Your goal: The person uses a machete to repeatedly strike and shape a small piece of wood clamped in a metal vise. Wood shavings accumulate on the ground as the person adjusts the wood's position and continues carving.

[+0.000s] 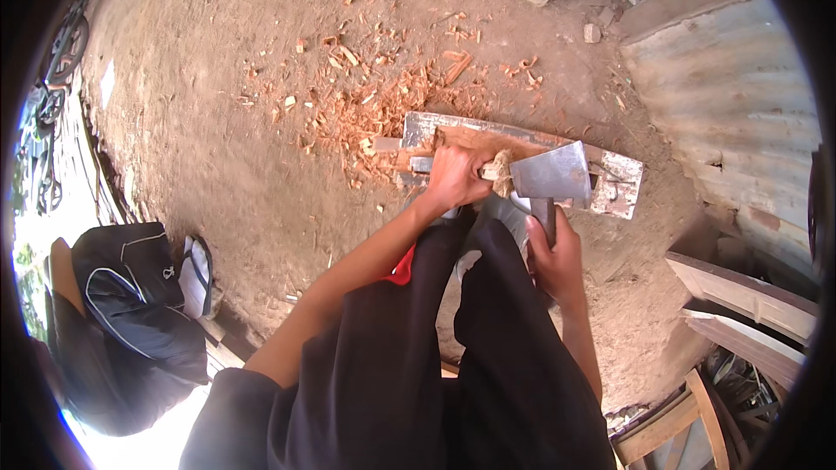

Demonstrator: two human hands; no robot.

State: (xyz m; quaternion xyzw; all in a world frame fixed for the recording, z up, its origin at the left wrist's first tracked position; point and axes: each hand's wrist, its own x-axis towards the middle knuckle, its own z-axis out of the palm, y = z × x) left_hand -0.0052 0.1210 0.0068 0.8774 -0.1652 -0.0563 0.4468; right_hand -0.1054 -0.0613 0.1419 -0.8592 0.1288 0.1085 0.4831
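The right hand [556, 259] has its grip clamped on the handle of a hatchet [552, 176], whose grey head sits just above that grip. The left hand [456, 176] has its grip closed around a small piece of wood [497, 171], held just left of the blade. Under both lies a paint-stained board [610, 183] on the dirt floor [209, 122]. Reddish wood chips [374, 100] scatter beyond the left grip. A corrugated metal sheet [731, 113] stands to the right of the grips; dark bags [131, 296] lie well left.
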